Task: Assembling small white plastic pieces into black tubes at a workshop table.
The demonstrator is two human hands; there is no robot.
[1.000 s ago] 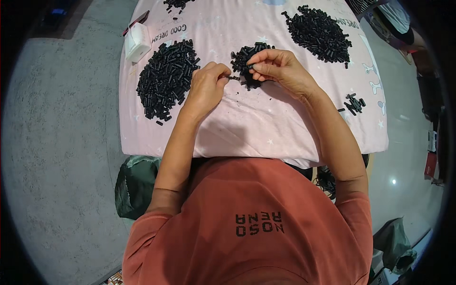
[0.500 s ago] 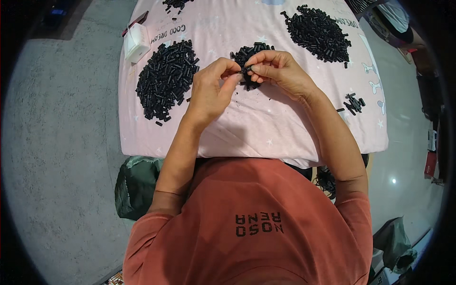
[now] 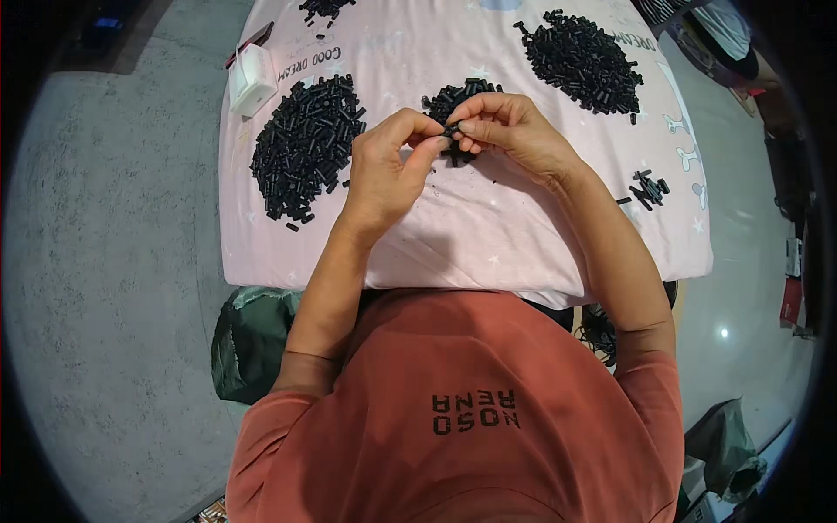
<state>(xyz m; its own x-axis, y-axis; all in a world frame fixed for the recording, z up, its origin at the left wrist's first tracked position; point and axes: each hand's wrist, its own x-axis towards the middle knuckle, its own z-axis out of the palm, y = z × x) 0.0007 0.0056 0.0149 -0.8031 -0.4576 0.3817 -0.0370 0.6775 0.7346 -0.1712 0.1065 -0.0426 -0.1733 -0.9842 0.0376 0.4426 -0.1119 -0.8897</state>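
Observation:
Both hands meet over a small middle heap of black cylindrical pieces [image 3: 471, 88] on a pink cloth-covered table [image 3: 488, 235]. My left hand [image 3: 391, 161] is closed in a pinch of thumb and forefinger at a small black cylindrical piece [image 3: 451, 131]. From the other side, my right hand [image 3: 510, 131] pinches the same spot, its other fingers curled. The fingertips hide most of the piece, and whether it is one part or two joined cannot be made out. The heap lies just behind and below the fingers.
A large heap of black pieces [image 3: 305, 148] lies left of my hands, another [image 3: 584, 61] at the far right. A small group [image 3: 648, 189] lies near the right edge, a further heap [image 3: 326, 9] at the back. A white box [image 3: 252, 80] stands at the left edge. Dark green bags [image 3: 253, 340] hang below.
My fingertips have drawn slightly closer together around the small black piece. Otherwise hands and heaps stay in place.

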